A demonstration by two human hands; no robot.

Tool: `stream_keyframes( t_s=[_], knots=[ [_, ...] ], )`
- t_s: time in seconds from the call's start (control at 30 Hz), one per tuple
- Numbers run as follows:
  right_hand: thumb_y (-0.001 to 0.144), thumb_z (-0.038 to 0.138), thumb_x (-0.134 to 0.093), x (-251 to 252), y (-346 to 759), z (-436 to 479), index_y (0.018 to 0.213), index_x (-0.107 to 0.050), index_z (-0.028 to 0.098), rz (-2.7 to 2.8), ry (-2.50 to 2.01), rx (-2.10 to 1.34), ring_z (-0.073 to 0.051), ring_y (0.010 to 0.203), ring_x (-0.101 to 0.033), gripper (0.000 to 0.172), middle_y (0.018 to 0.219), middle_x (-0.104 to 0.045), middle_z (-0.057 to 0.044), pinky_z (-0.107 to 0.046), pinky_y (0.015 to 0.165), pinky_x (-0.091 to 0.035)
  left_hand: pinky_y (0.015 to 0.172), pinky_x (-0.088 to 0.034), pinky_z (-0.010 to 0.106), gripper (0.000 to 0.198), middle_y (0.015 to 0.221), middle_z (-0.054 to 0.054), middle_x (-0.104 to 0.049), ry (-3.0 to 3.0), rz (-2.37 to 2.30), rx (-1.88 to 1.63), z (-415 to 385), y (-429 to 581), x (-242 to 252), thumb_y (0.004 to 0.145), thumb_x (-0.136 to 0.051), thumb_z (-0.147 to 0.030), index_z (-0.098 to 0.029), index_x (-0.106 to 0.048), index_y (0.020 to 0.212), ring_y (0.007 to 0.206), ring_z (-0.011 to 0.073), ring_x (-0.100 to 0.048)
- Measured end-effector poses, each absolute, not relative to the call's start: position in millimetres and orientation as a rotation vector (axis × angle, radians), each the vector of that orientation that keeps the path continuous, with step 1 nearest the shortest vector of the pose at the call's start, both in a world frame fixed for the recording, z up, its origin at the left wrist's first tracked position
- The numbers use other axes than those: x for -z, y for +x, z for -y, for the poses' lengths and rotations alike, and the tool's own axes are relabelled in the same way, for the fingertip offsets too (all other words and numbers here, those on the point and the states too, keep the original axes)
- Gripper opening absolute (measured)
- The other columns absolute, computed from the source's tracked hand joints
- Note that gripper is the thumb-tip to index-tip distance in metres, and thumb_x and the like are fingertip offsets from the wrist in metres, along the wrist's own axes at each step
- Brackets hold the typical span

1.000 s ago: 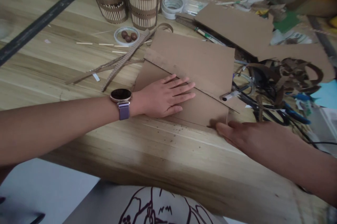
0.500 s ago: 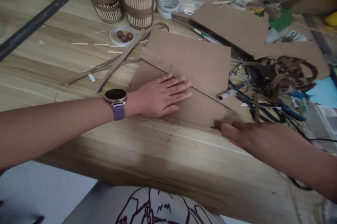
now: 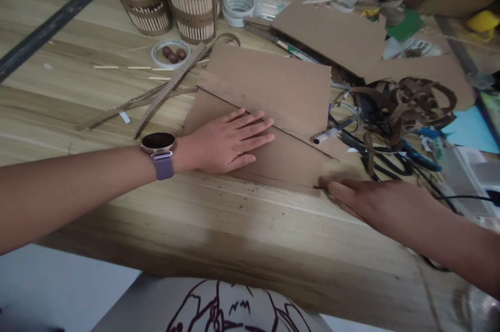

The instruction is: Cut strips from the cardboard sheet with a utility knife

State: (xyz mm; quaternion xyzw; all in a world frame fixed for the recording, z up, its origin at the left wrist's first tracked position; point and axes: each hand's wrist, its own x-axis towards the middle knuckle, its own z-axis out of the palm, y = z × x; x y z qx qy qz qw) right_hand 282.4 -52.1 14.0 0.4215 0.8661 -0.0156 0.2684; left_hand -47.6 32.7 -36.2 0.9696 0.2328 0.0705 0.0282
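Note:
My left hand, a watch on its wrist, lies flat with spread fingers on the lower cardboard sheet. Its fingertips reach the edge of a second cardboard sheet, which overlaps the first from behind. At the lower right corner of the lower sheet, my right hand is closed, thumb and fingers pinched on that corner. Its fingertips are dark and blurred there. A pen rests by the right edge of the upper sheet, close to scissors-like dark handles.
Stick-and-cardboard cylinders stand at the back left, near tape rolls and a ring holding brown balls. Cardboard strips lie left of the sheets. Tangled brown strips and more cardboard fill the right side.
The whole view has shifted slightly, so things appear a little further left. Both hands keep their places on the cardboard; the right fingertips sit about at the same corner.

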Motion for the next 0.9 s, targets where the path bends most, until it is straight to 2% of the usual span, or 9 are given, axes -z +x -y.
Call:
stream_keyframes(
  t_s=[0.1,0.2,0.73,0.9],
  knots=[
    [0.089,0.005,-0.044,-15.9,279.3,49.8,0.086,-0.046,0.025,-2.319,1.092,0.215,-0.015,0.057,-0.064,0.021,0.076,-0.065,-0.001,-0.029,0.046,-0.027,0.125,-0.014,0.046,0.056,0.165,0.010,-0.024,3.005,-0.715,-0.192,-32.4,-47.5,35.8,0.105,-0.038,-0.039,-0.017,-0.035,0.155,0.154,0.0273,-0.018],
    [0.090,0.006,-0.043,-17.0,278.6,48.5,0.086,-0.047,0.025,-2.328,1.100,0.235,-0.015,0.056,-0.063,0.020,0.074,-0.064,-0.002,-0.029,0.047,-0.027,0.125,-0.015,0.047,0.056,0.165,0.011,-0.024,3.005,-0.717,-0.188,-32.3,-47.6,35.5,0.104,-0.039,-0.039,-0.017,-0.035,0.155,0.154,0.0273,-0.018],
    [0.091,0.005,-0.047,-9.4,290.6,55.1,0.089,-0.051,0.025,-2.377,1.054,0.076,-0.017,0.056,-0.064,0.021,0.075,-0.064,-0.002,-0.031,0.046,-0.023,0.126,-0.014,0.045,0.056,0.165,0.009,-0.025,2.998,-0.720,-0.204,-32.3,-48.2,36.2,0.104,-0.041,-0.039,-0.019,-0.034,0.156,0.155,0.0256,-0.017],
    [0.089,0.009,-0.046,-1.3,300.8,55.4,0.083,-0.049,0.025,-2.534,1.004,0.014,-0.013,0.045,-0.056,0.017,0.065,-0.058,0.003,-0.029,0.043,-0.021,0.126,-0.014,0.044,0.056,0.165,0.009,-0.024,3.010,-0.726,-0.191,-32.5,-48.1,35.8,0.104,-0.039,-0.040,-0.019,-0.033,0.156,0.155,0.0252,-0.017]
  ],
)
